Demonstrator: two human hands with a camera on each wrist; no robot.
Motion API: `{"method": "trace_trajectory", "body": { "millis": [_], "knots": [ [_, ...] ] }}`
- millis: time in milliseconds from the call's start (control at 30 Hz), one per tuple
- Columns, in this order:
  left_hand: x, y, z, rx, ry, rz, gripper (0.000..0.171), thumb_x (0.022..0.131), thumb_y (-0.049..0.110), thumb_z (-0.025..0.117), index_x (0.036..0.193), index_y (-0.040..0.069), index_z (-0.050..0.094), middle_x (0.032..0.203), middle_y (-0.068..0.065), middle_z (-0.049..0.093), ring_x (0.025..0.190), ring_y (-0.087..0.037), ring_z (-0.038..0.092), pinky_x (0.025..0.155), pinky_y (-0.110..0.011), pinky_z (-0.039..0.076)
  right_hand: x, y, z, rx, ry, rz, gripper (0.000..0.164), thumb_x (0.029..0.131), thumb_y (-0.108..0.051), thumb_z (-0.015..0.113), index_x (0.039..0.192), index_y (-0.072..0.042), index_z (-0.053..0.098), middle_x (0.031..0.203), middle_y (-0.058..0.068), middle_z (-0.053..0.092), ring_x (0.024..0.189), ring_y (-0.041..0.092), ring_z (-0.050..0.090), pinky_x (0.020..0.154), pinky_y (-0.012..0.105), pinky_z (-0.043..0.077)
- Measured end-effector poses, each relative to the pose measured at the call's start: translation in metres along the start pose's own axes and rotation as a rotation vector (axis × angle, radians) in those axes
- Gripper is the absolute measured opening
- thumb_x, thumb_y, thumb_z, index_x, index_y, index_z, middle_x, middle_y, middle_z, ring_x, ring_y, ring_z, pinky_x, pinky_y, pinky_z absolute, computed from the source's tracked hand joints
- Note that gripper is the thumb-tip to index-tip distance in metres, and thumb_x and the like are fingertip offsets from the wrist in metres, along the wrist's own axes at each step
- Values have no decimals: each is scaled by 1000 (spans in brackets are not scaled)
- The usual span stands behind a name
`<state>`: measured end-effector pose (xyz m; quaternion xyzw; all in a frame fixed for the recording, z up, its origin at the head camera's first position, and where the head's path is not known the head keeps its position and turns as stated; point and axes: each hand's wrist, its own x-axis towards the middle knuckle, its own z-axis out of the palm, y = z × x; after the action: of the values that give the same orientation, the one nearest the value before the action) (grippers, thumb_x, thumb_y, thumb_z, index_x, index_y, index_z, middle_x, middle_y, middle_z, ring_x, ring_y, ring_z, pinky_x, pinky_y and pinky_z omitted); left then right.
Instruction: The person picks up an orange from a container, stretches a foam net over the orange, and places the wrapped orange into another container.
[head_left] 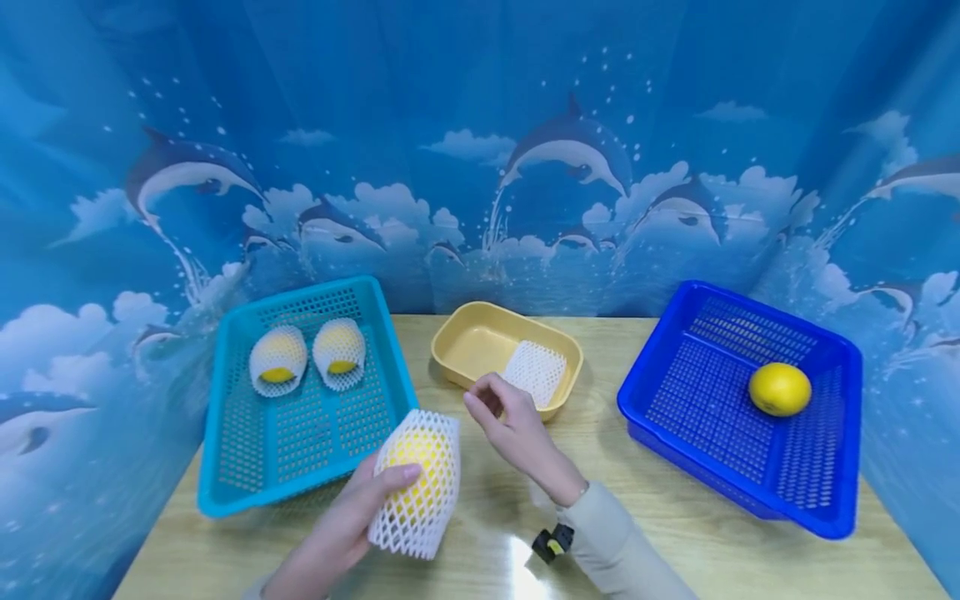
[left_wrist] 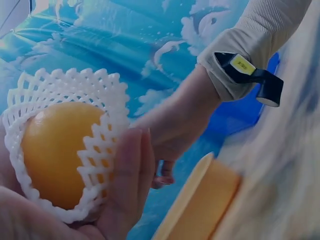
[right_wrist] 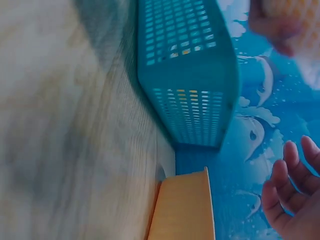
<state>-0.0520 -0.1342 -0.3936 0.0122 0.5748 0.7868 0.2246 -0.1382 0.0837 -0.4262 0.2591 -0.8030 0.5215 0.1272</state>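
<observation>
— Dolphin-print curtain (head_left: 420, 100) forms the backdrop; pale wood-grain counter (head_left: 592, 404) runs out from its foot. Dial for this entry: head view, centred on the beige-yellow tray (head_left: 474, 343), 12 o'clock toward the curtain.

— Noted. Position of the left hand (head_left: 354, 512)?

— At 7 o'clock, clamped on a yellow fruit (head_left: 427, 450) inside a white foam net (head_left: 438, 504). Thumb lies across the mesh. Fruit and net are raised off the counter, near the teal basket (head_left: 303, 433).

— Is that fruit fully covered?

— No. Left wrist view: one round face shows bare at the end of the net; mesh wraps the sides.

— And the right hand (head_left: 517, 427)?

— At 6 o'clock, near the tray's closest edge. Fingers loosely bent, slightly apart, empty. Right wrist view: hand and tray stand apart. A black device (head_left: 553, 543) shows at the cuff of the light sleeve (head_left: 618, 533).

— Contents of the tray?

— One flattened net (head_left: 535, 371), at the tray's own 4 o'clock.

— Baskets?

— Teal one at 9 o'clock, with two netted fruits (head_left: 339, 352) just beside each other at its 11 and 1; yellow shows at their near ends. Blue basket (head_left: 705, 425) at 3 o'clock, with one bare fruit (head_left: 780, 389) at its 2.
</observation>
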Motion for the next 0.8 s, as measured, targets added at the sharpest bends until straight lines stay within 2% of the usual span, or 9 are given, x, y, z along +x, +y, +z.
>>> {"method": "trace_trajectory", "body": {
  "millis": [167,267,400,533,667,800],
  "knots": [
    [-12,21,-21,68,16,29,64,93,16,57,144,-8,27,107,-8,64,98,-21,65,88,-38,54,22,6,21,-183,-6,-99,15,99,-27,59,91,-14,58,79,-5,56,70,9,53,62,25,47],
    [-17,33,-31,126,61,52,67,94,17,55,147,-7,22,105,-7,65,96,-21,66,85,-39,55,30,9,33,-306,-8,-164,17,98,-28,59,90,-12,56,81,-2,56,74,13,54,66,27,45],
    [-20,51,-41,196,143,60,65,95,18,55,148,-4,23,104,-8,66,94,-21,67,83,-39,56,39,9,46,-460,-62,-143,24,99,-35,57,94,-12,53,87,-1,54,80,16,51,69,30,39],
    [-19,68,-56,237,188,56,62,99,20,53,149,-1,22,106,-7,66,94,-22,68,83,-41,57,48,7,55,-607,-114,-101,33,100,-44,52,98,-12,54,91,0,53,81,17,48,67,29,36],
    [-17,83,-71,318,278,4,67,100,29,58,151,4,21,106,-2,65,93,-19,68,81,-40,58,57,9,60,-741,-131,-110,38,99,-51,50,99,-13,55,91,1,53,80,18,48,65,29,36],
    [-14,97,-88,480,363,-76,84,96,42,61,154,3,15,115,-6,60,94,-16,65,80,-36,57,62,11,63,-844,-162,-107,42,98,-56,47,98,-15,53,91,2,52,80,19,47,65,30,34]
  ]
}}
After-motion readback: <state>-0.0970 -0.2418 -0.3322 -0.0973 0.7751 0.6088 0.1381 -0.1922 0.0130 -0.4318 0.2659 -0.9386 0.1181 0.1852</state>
